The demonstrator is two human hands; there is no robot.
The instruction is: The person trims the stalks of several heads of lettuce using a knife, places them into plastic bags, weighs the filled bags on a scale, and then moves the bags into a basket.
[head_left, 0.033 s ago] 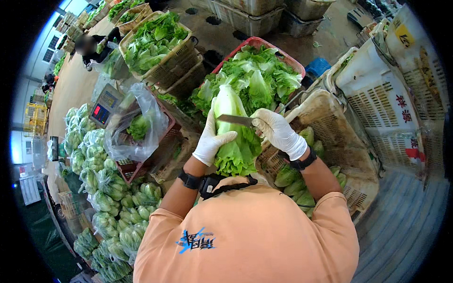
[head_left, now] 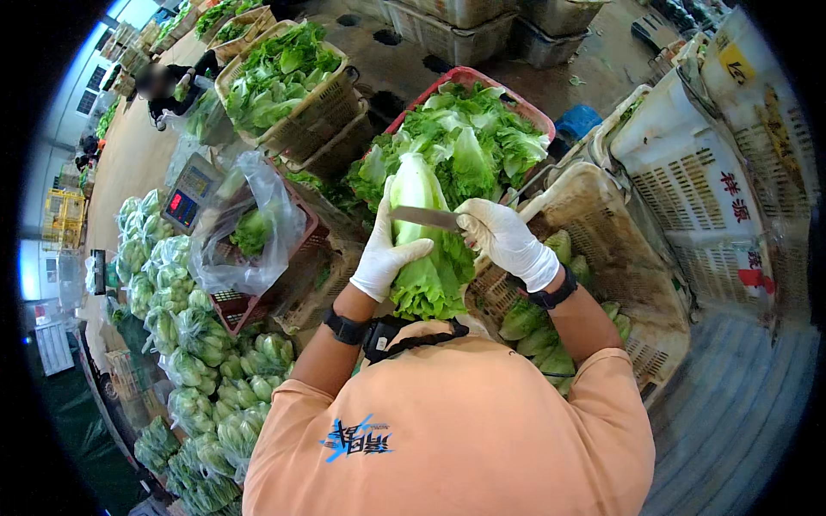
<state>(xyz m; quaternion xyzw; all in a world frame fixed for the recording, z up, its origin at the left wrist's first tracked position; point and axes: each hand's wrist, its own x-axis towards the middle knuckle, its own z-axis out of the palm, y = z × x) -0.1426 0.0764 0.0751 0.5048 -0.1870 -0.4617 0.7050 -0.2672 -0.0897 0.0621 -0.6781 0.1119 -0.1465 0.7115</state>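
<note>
In my gloved left hand (head_left: 389,258) is a long head of lettuce (head_left: 422,275), its pale base pointing away from me and its frilly leaf tips toward my chest. The fingers wrap its left side, with the thumb across the leaves. My gloved right hand (head_left: 506,239) is closed round the handle of a knife (head_left: 423,218). The blade lies flat-looking across the upper part of the lettuce, pointing left; whether its edge cuts into the leaves I cannot tell. Just beyond, a red-rimmed crate (head_left: 540,120) is heaped with loose green leaves (head_left: 473,159).
Left stand a scale (head_left: 191,193) and a plastic bag (head_left: 249,267) with lettuce over a dark red crate (head_left: 314,232). Bagged lettuces (head_left: 194,331) are piled nearer. A tan basket (head_left: 615,215) holding lettuce heads is at my right. Another person (head_left: 176,90) works far left.
The knife and my right hand have shifted very slightly left across the lettuce. My left hand keeps its hold, almost unmoved.
</note>
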